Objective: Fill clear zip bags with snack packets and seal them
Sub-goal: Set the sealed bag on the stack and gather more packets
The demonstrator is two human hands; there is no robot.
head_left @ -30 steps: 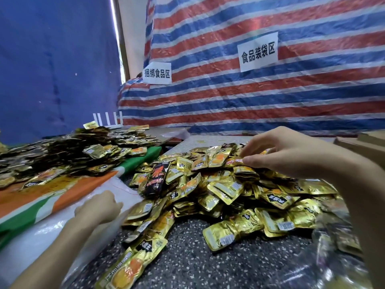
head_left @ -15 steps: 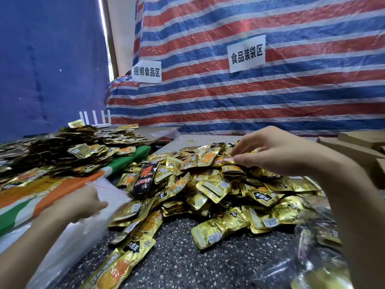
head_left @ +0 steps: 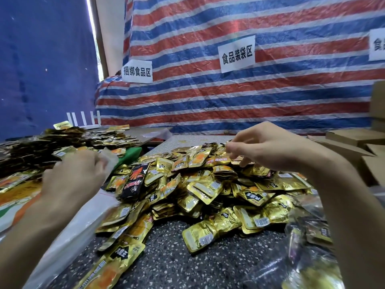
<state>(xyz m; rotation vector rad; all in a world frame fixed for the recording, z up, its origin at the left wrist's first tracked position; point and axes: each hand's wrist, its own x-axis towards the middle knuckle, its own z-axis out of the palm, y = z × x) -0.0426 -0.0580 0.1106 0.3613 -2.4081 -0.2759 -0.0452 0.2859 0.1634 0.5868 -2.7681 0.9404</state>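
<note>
Two hands are seen above a speckled table [head_left: 170, 257]. The left hand [head_left: 73, 180], blurred, is curled round the upper edge of a clear zip bag [head_left: 70, 236], which is draped below it. Between the hands a heap of gold snack packets [head_left: 200, 190] is spread. The right hand [head_left: 270, 147] is pinched on a top packet [head_left: 241, 160] beneath its fingertips.

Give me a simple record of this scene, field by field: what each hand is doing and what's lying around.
left hand: grips a clear bag; blurred
right hand: fingers curled, apparently pinching a packet atop the pile
pile: gold snack packets, one black packet among them
table: dark, speckled
backdrop: striped tarp with paper signs
right edge: cardboard boxes
</note>
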